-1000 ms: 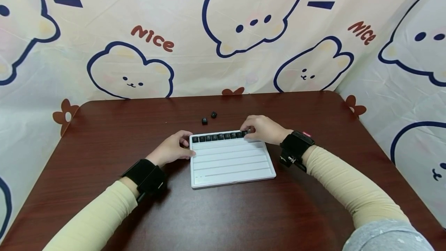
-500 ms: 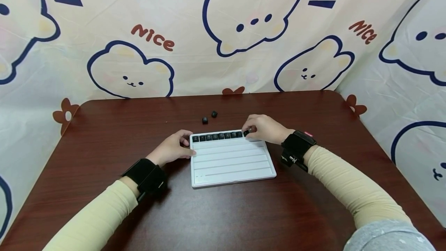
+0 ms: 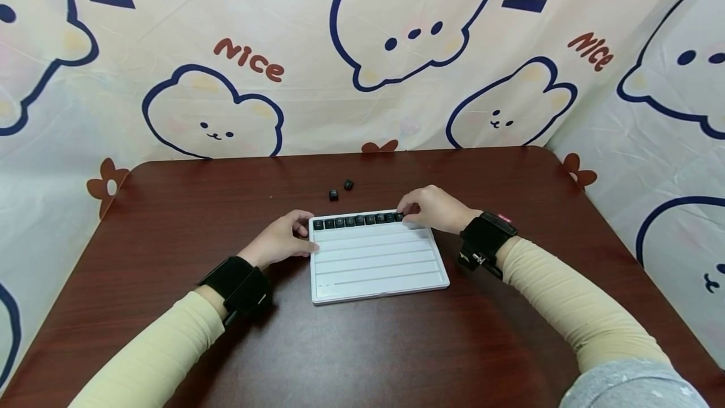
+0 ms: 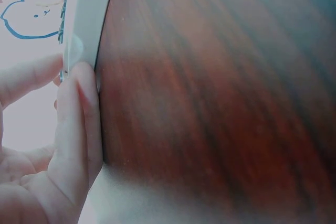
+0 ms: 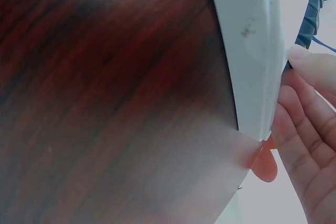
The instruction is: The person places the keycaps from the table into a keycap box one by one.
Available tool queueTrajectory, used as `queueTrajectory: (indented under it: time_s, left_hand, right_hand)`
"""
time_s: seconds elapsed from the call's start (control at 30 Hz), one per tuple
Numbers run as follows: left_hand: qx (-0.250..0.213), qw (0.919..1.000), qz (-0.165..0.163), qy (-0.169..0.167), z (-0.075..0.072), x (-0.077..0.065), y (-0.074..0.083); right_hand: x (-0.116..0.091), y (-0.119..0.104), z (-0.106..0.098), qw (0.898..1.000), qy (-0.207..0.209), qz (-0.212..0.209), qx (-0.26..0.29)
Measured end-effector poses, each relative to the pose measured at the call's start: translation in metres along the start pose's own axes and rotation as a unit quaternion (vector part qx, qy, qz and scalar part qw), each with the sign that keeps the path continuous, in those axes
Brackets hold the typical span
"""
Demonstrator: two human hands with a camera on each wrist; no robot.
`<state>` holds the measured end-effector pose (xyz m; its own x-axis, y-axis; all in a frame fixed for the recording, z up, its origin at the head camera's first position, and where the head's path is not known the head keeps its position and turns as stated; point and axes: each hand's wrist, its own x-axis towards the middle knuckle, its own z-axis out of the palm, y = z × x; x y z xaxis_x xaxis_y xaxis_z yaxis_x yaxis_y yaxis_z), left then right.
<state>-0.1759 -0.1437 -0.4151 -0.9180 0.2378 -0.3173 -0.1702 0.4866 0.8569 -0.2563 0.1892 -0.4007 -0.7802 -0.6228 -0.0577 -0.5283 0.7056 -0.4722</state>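
Note:
A white grooved board (image 3: 374,263) lies flat on the table, with a row of black keycaps (image 3: 359,221) along its far edge. My left hand (image 3: 279,241) holds the board's left edge near the far corner; in the left wrist view its fingers (image 4: 71,129) lie against the side wall. At the right end of the row, my right hand (image 3: 433,208) pinches the last black keycap (image 3: 399,216) between thumb and fingers, which partly hide it. In the right wrist view, the thumb (image 5: 310,66) touches the end of the keycap row (image 5: 311,17).
Two loose black keycaps, a nearer one (image 3: 333,195) and a farther one (image 3: 348,185), lie on the brown table (image 3: 226,194) beyond the board. A printed curtain (image 3: 317,112) hangs behind the table.
The keycap at my right fingertips was tilted and apart from the row half a second ago; now it lines up with the others. My right hand has shifted slightly right. The left stays put.

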Motion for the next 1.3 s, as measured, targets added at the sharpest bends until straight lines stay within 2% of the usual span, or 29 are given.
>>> queueTrajectory:
  time_s: [1.1,1.3]
  left_hand:
    - [-0.002,1.0,-0.001,0.002,-0.0004,0.002,-0.0014]
    - [-0.002,1.0,0.0,0.002,-0.0002,0.0021,-0.0024]
  right_hand:
    - [0.0007,0.0012,0.0012,1.0,-0.003,-0.018,-0.008]
    - [0.0007,-0.0001,0.0019,1.0,-0.002,-0.01,-0.01]
